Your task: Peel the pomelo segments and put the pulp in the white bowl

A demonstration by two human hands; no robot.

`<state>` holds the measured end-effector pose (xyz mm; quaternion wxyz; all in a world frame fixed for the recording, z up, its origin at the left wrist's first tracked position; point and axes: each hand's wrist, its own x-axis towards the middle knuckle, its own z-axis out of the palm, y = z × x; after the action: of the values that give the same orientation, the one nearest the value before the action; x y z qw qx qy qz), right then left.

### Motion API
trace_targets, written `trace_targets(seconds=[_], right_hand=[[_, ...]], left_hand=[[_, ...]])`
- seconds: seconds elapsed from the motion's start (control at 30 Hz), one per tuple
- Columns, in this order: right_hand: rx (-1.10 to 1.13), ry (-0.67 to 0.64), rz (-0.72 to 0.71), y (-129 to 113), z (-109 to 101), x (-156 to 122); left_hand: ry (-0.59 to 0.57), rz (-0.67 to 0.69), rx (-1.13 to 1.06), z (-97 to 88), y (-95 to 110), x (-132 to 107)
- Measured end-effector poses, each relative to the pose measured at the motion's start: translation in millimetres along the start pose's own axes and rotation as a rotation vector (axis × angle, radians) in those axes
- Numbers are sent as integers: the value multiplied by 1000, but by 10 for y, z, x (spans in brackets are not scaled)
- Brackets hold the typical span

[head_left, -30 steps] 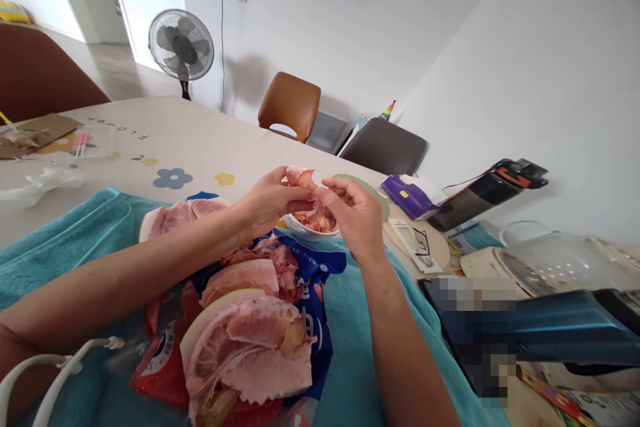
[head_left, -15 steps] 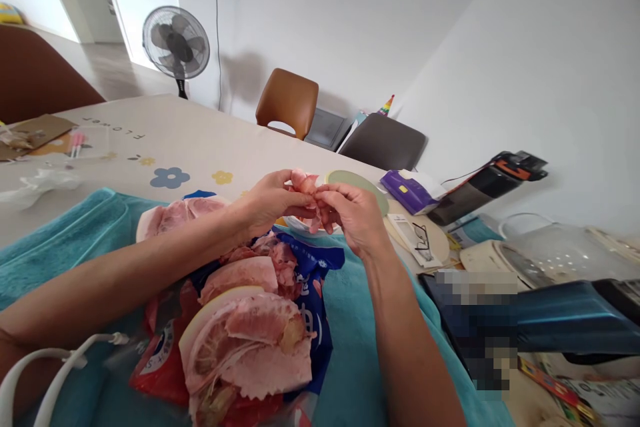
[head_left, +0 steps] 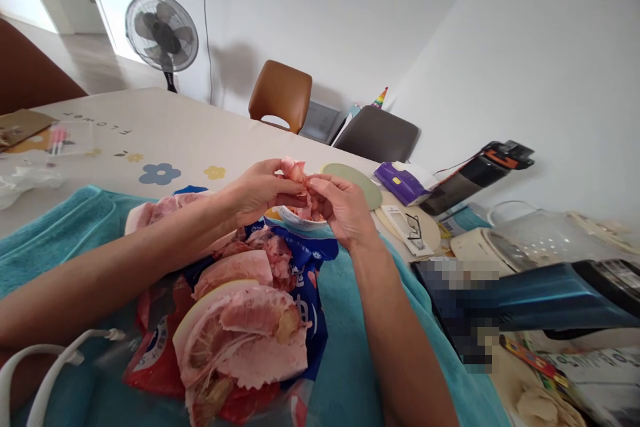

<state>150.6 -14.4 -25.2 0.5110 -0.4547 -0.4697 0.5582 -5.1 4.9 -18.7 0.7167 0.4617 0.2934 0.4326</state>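
Between my two hands is a piece of pink pomelo (head_left: pixel 294 171), its thin membrane hanging in shreds. My left hand (head_left: pixel 260 190) is closed on its left side, and the fingers of my right hand (head_left: pixel 343 207) pinch it from the right. Just beneath, a white bowl (head_left: pixel 305 220) holds pink bits of fruit, partly covered by my hands. Closer to me, a large opened pomelo chunk (head_left: pixel 245 340) with thick pink pith rests on a blue and red plastic bag (head_left: pixel 317 300). More peel and torn membrane (head_left: pixel 270 253) lie behind it.
A teal towel (head_left: pixel 350 347) lies under the bag. To the right are a purple tissue pack (head_left: pixel 403 181), glasses (head_left: pixel 414 227), a dark bottle (head_left: pixel 470 177), a blue bottle (head_left: pixel 540 297) and a phone-like dark slab (head_left: pixel 435 300). Crumpled white plastic (head_left: pixel 25 180) sits at far left.
The whole scene has shifted slightly left and up in view. My hands stay on the fruit piece, and more of the bowl below them shows now.
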Motion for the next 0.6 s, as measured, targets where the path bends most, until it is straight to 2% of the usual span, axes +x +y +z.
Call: trace_targets(seconds=[0.13,0.23,0.33,0.47,0.6], right_hand=[[6,10,-36,16,22,1],[77,6,-25,23,38,12],[55,43,-33,24,71,6],[-89,115,-67,26,106,-9],[-46,141,-47,25,89,6]], left_hand=[[-5,13,-4,9,7,-8],[-31,-29,-11,16,31,-11],[-46,-52,-11,22,30,-13],[-33,-10,0,22,-6,-14],[-31,57,15,1,3,-7]])
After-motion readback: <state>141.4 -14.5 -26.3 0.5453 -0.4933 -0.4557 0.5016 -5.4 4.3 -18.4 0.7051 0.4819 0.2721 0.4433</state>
